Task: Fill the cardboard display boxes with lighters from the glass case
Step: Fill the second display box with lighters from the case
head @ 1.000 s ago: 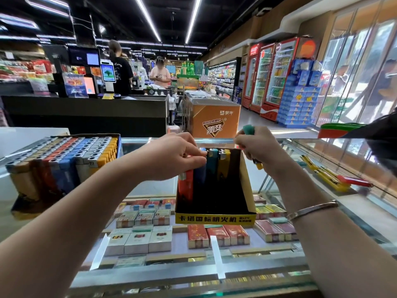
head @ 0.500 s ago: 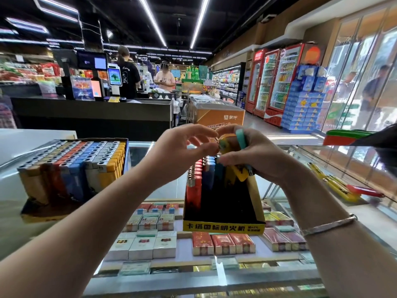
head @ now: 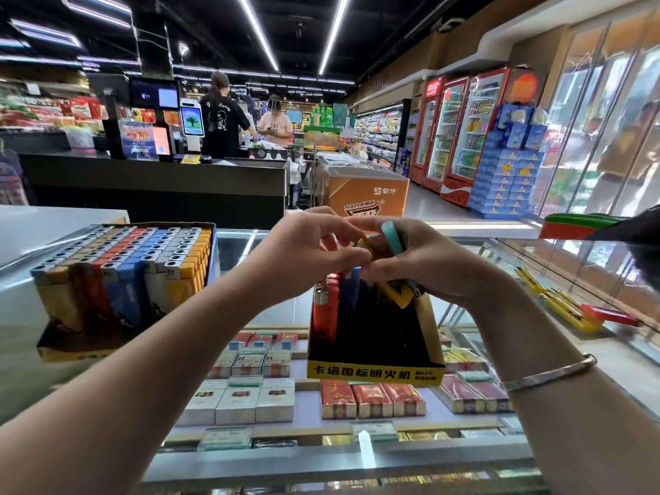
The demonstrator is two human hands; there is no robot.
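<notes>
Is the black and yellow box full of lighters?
No, the black and yellow box holds only a few lighters at its back left.

Glass counter top (head: pixel 271 312) with two cardboard display boxes, one full (head: pixel 121 280), one part-filled (head: pixel 375 366), well apart.

Two bare forearms are seen reaching in from the lower edge of the view, with no sleeves visible on either. The left hand (head: pixel 307 251) is bare, with no rings or watch to be made out. A thin silver-coloured bracelet (head: pixel 550 374) is worn on the right forearm, below the right hand (head: pixel 425 260), whose nails are kept short and unpainted.
</notes>
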